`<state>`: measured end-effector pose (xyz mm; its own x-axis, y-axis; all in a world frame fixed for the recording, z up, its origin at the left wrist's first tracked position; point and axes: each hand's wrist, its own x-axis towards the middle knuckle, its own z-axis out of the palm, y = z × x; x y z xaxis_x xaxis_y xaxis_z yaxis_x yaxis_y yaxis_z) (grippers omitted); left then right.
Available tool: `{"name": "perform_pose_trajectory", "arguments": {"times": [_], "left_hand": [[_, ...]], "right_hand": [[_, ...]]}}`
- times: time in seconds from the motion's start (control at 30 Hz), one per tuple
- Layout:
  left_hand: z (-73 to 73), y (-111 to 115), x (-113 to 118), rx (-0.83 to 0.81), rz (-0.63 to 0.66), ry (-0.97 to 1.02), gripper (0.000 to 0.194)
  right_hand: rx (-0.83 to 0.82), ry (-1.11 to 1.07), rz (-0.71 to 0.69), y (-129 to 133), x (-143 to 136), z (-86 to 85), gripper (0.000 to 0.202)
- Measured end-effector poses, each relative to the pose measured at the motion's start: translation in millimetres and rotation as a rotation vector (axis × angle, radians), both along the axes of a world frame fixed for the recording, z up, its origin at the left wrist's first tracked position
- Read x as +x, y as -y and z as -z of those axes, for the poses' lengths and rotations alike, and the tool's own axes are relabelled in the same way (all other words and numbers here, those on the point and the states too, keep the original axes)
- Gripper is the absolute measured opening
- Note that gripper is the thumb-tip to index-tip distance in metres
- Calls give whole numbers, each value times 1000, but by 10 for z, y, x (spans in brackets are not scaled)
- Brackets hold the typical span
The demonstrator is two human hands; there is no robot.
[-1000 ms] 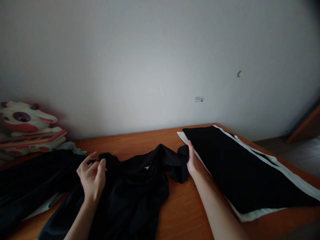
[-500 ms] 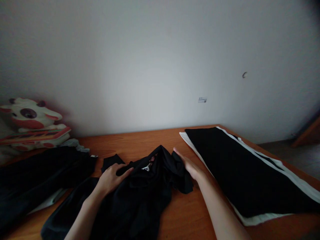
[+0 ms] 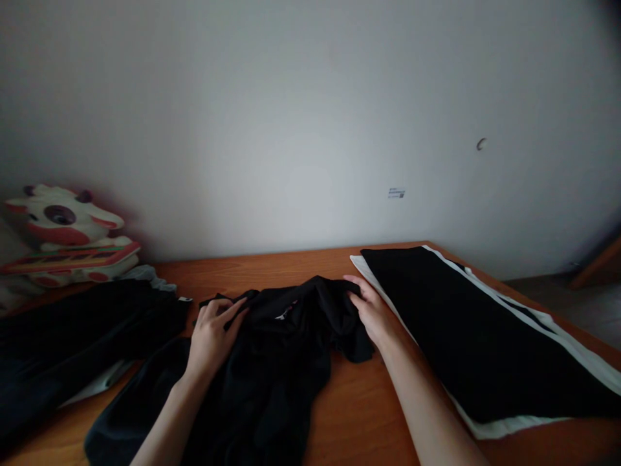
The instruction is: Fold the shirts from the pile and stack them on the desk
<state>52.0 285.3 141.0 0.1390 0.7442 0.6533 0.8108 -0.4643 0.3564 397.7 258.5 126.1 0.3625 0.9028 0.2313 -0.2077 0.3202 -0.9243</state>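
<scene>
A crumpled black garment (image 3: 272,375) lies in front of me on the wooden table, its upper edge bunched up and a small light print showing inside a fold. My left hand (image 3: 213,333) grips the upper left part of the cloth, thumb and fingers closed on it. At the upper right end, my right hand (image 3: 371,307) pinches the fabric between thumb and fingers. Some fingertips of both hands are hidden by the folds.
Folded black-and-white clothes (image 3: 466,336) lie flat along the right side of the wooden table (image 3: 359,414). At left is a pile of dark clothes (image 3: 97,330), with a cow-shaped toy keyboard (image 3: 72,239) behind it. A pale wall (image 3: 291,129) stands behind the table.
The garment's upper edge has been spread wider and flatter, covering more of the inner print. My left hand has shifted slightly left and up; my right hand has turned and closed on the cloth.
</scene>
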Motion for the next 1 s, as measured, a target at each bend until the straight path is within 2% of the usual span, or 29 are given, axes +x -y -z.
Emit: {"name": "perform_pose_trajectory", "arguments": {"times": [0.1,0.17,0.27,0.33,0.43,0.5,0.6,0.73,0.8,0.83,0.9,1.0], "left_hand": [[-115,72,20,172,-43,74,33],[-187,126,22,193,13,76,31],[-221,165,21,21,218,62,53],[-193,155,33,-160,290,91,59],[-114,108,58,-341,196,121,41],[-62,75,56,-441,128,103,52],[-20,40,22,-583,189,132,62],[-41,9,-25,-631,241,192,62],[-59,-9,-38,-605,253,178,55],[-63,-20,-43,-579,253,181,48],[-59,-40,-51,-494,213,242,35],[-41,-59,-59,-270,120,459,23]], "right_hand": [[89,-215,44,39,1,-54,24],[116,-329,14,75,19,-87,21],[47,-391,-50,122,38,-134,16],[-85,-386,-98,135,37,-157,24],[-243,-237,-188,140,31,-175,52],[-245,-7,-254,154,41,-185,57],[-222,284,-453,210,91,-214,59],[-235,281,-802,316,176,-228,74],[-241,241,-874,350,200,-209,73],[-245,216,-867,355,205,-195,69],[-240,142,-759,332,198,-166,59],[-164,30,-404,220,159,-131,45]]}}
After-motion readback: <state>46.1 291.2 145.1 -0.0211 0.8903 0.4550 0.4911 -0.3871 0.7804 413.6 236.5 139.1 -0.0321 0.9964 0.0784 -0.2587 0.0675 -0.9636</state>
